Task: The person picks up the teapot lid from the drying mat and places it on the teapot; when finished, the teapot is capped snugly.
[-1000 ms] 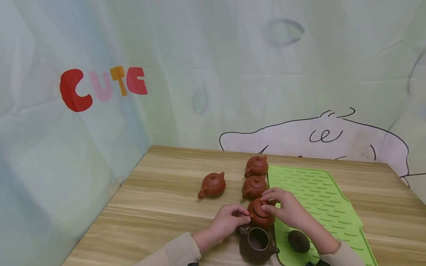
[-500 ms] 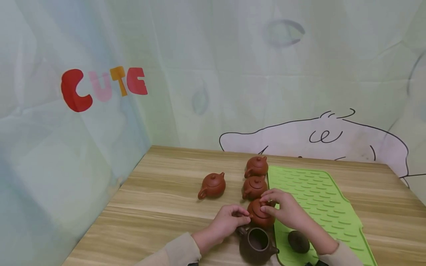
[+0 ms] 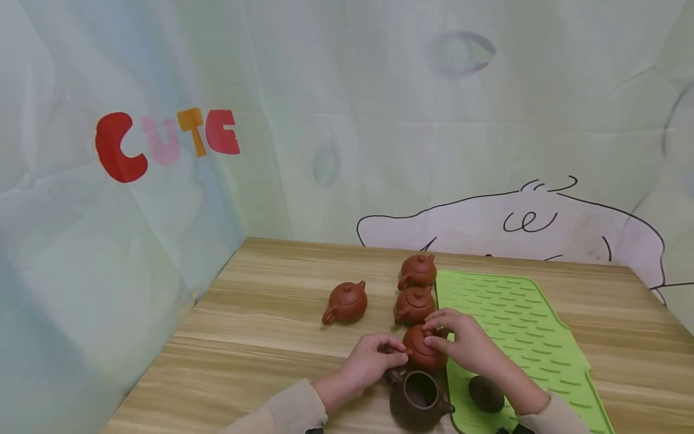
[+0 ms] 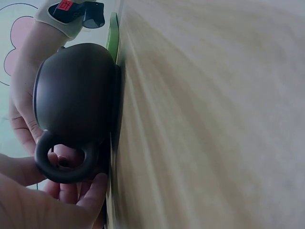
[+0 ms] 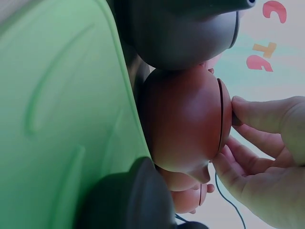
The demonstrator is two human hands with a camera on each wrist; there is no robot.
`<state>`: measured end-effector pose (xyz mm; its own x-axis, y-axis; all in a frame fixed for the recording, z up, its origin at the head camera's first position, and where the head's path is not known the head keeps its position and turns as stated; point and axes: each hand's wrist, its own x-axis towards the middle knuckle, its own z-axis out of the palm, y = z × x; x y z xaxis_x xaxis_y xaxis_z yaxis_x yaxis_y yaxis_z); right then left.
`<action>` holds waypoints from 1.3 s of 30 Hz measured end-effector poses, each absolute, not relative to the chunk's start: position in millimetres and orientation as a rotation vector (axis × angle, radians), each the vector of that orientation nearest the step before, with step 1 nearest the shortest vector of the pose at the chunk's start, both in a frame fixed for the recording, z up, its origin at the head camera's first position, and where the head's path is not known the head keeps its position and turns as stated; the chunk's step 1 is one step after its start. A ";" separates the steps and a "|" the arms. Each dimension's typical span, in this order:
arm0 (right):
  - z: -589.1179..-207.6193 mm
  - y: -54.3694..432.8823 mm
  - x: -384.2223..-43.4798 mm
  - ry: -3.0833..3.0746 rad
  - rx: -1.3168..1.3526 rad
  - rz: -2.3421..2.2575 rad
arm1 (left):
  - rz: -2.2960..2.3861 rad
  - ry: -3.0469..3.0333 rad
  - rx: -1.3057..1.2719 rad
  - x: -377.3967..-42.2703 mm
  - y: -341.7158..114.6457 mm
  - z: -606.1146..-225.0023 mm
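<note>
A red-brown clay teapot (image 3: 428, 363) stands beside the green mat's left edge. My right hand (image 3: 470, 342) pinches the knob of its lid (image 5: 226, 129), which sits on the pot, and a fingertip is close to the spout in the right wrist view. My left hand (image 3: 370, 360) pinches the same pot's handle; in the left wrist view a dark teapot's handle (image 4: 66, 175) partly hides those fingers. The lidless dark brown teapot (image 3: 411, 412) is just nearer to me, its mouth facing up. Its dark lid (image 3: 486, 393) lies on the mat under my right forearm.
Two more red-brown teapots, a middle one (image 3: 414, 306) and a far one (image 3: 418, 271), continue the row along the green ridged mat (image 3: 504, 304). Another red-brown teapot (image 3: 347, 301) stands apart to the left on the wooden table (image 3: 260, 301). A printed cloth (image 3: 325, 120) hangs behind.
The lid under my right fingers has shifted very slightly and looks more evenly seated than a second ago. My left hand and the other teapots stay in place.
</note>
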<state>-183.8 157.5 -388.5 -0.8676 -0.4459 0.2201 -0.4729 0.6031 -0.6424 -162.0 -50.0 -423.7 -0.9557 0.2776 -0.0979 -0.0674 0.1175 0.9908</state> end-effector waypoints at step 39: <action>-378.9 173.9 -173.2 -2.651 0.808 1.245 | 1.928 2.161 0.161 -161.9 -61.4 -412.1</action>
<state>-173.2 173.9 -378.9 -0.8537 -0.4205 0.3072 -0.5050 0.5243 -0.6856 -161.9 -61.4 -412.1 -0.9649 0.2404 -0.1055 -0.0775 0.1230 0.9894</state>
